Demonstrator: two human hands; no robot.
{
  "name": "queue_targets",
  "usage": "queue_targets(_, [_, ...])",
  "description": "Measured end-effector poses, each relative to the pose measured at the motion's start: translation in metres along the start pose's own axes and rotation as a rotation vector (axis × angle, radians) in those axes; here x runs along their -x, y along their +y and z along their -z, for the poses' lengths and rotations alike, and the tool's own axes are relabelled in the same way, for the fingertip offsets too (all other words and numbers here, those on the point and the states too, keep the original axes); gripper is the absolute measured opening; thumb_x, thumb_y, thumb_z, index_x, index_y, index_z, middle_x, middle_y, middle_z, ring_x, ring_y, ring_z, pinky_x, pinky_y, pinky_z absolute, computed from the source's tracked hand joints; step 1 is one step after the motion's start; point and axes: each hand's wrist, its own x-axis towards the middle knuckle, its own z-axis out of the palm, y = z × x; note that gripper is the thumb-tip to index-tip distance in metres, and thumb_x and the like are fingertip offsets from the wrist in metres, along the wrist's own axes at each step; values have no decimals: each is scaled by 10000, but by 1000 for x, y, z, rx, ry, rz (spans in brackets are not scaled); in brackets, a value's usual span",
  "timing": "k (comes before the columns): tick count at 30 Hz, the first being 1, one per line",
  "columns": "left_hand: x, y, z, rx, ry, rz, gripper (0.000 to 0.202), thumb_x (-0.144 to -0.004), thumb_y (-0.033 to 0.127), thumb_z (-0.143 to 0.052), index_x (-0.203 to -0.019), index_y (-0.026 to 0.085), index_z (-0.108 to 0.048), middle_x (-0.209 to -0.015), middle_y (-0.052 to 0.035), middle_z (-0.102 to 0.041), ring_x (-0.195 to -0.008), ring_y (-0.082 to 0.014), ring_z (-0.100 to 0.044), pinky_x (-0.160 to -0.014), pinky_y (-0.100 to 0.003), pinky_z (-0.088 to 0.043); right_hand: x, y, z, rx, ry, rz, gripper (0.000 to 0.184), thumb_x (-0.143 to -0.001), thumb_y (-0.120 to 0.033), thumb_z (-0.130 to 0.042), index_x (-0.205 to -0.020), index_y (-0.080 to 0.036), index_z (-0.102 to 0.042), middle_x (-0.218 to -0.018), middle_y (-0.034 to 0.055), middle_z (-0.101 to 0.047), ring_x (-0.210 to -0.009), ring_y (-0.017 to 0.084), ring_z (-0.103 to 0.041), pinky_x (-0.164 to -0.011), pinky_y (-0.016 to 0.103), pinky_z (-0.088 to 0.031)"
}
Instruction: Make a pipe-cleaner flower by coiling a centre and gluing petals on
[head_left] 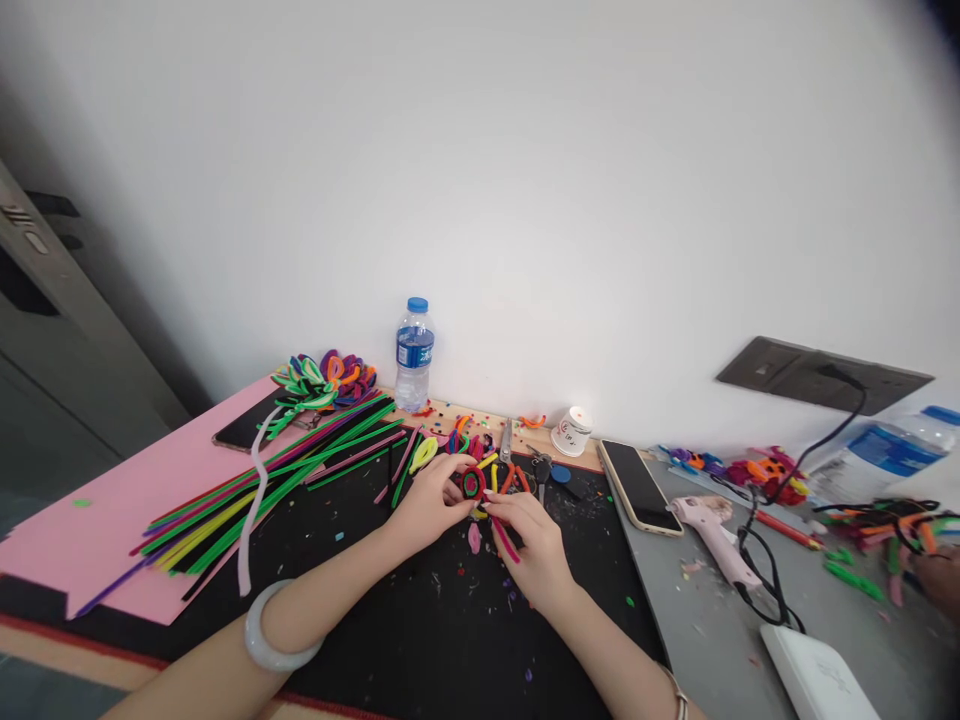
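Near the middle of the black mat, my left hand pinches a round coil of pipe cleaner in red, black and green. My right hand has its thumb and forefinger at the coil's right edge. A short magenta pipe cleaner passes under its curled fingers. Just below the coil, a small pink looped piece lies on the mat. Around the fingers are a yellow looped bundle, orange pieces, and scissors with black handles.
Long pipe cleaners lie on pink sheets at left, beside a bottle. Right of centre are a paper cup, a phone, a corded pink glue gun and a white box. Another person's hand shows far right.
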Motion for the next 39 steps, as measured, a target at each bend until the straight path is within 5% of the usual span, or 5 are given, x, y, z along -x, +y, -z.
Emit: queue_targets(39, [-1, 1, 0, -2, -26, -9, 312, -691, 131, -580, -993, 204, -548, -944, -11, -474, -555, -65, -562, -537, -218, -498, 0, -3, 0, -27, -20, -52, 297, -783, -48, -494, -990, -232, -600, -1019, 84, -661, -906, 204, -608, -793, 387, -516])
